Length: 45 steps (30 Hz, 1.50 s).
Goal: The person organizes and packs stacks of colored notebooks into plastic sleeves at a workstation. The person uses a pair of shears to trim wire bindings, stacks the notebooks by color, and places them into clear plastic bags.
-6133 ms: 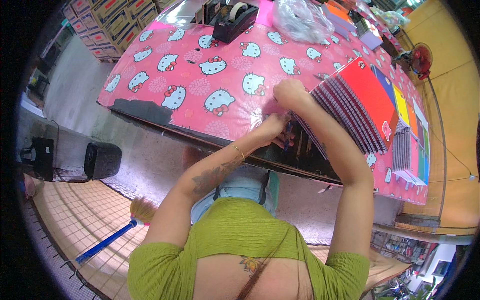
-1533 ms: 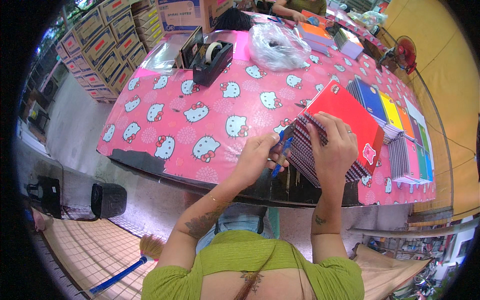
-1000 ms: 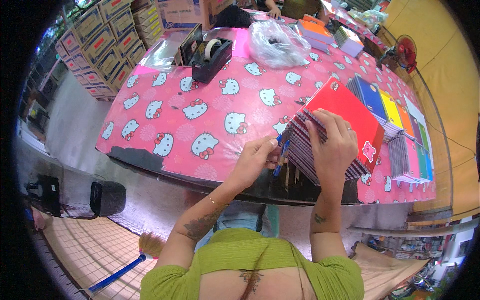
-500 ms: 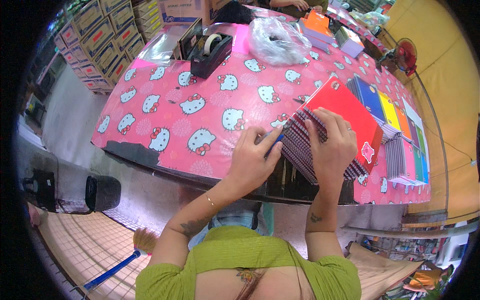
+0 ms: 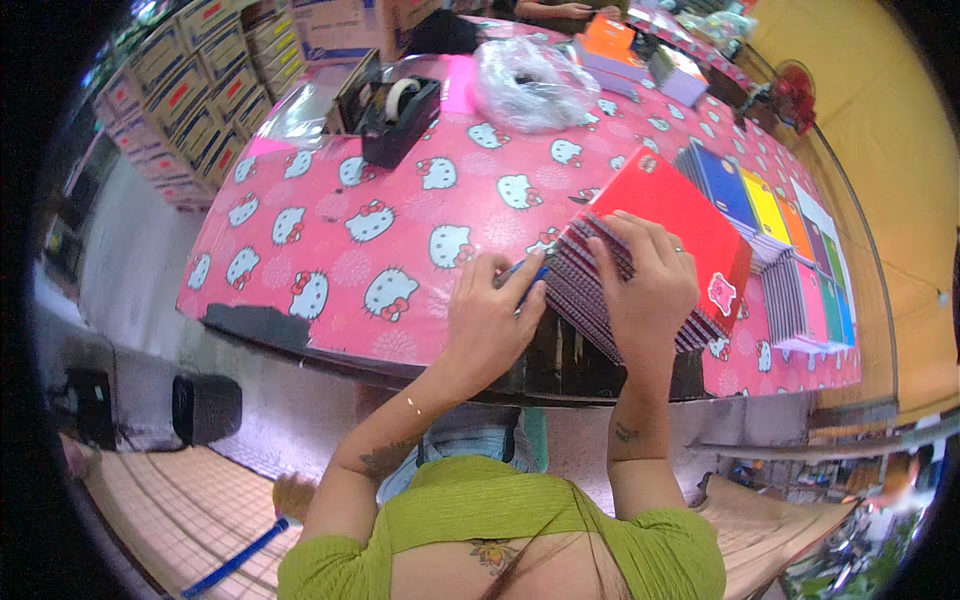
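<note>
Right hand (image 5: pixel 648 285) moved onto red notebooks (image 5: pixel 690 205), grip unclear, left fingers (image 5: pixel 487 270) clasping blue tool (image 5: pixel 538 273)

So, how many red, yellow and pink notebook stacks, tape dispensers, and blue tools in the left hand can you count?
Red notebook stack: 1
Yellow notebook stack: 1
Pink notebook stack: 1
Tape dispenser: 1
Blue tool in the left hand: 1
Total: 5

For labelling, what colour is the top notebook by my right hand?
Red cover with a pink figure, best seen in the head view.
</note>
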Each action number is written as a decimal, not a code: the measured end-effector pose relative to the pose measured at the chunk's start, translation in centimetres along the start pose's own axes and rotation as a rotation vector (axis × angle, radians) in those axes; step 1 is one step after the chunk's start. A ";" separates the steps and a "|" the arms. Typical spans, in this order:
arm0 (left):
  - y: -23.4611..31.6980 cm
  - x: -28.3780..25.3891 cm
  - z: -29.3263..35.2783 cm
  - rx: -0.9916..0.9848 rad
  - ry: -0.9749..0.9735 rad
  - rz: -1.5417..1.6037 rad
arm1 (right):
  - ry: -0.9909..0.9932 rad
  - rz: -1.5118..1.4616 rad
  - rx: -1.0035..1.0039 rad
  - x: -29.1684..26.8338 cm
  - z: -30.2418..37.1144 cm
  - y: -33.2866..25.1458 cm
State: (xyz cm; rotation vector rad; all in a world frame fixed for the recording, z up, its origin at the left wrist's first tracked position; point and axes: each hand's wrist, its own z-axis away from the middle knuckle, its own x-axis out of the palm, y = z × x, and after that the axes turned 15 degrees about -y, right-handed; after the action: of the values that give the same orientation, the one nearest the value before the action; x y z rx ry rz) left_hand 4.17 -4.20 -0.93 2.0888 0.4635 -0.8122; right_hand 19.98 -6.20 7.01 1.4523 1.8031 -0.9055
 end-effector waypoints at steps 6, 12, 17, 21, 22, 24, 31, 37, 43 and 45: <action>0.3 0.3 -0.2 -0.079 -0.136 0.165 | -0.086 -0.050 0.010 -0.2 0.1 0.5; -1.1 0.1 0.1 -0.304 -0.325 0.737 | -0.066 0.052 -0.024 0.2 -0.3 1.2; -3.0 0.4 1.5 -0.338 -0.289 0.991 | -0.096 0.183 -0.057 1.3 -0.3 0.5; -2.7 0.8 1.8 -0.383 -0.398 1.054 | -0.211 0.251 -0.043 0.3 0.8 1.1; -2.9 0.9 1.8 -0.382 -0.474 1.074 | -0.150 0.298 -0.048 0.2 0.9 1.4; -2.4 -0.1 1.8 -0.489 -0.488 1.164 | -0.215 0.309 -0.024 -0.3 0.8 0.7; -3.1 0.5 1.7 -0.430 -0.435 1.359 | -0.243 0.249 -0.026 0.0 0.5 -0.9; -2.7 1.2 0.8 -0.410 -0.389 1.234 | -0.252 0.253 -0.031 0.1 0.4 -0.5; -3.1 0.7 1.0 -0.172 -0.249 0.639 | -0.238 0.247 -0.029 0.1 0.4 -0.6; -3.8 1.0 1.5 -0.350 -0.392 1.228 | -0.242 0.257 -0.029 0.0 0.5 -0.8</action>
State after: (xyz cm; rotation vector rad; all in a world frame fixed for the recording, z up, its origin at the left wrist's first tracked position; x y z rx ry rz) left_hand 2.15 -3.07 -4.47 1.4192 -0.7890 -0.3128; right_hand 19.26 -6.68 6.84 1.4482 1.4119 -0.8772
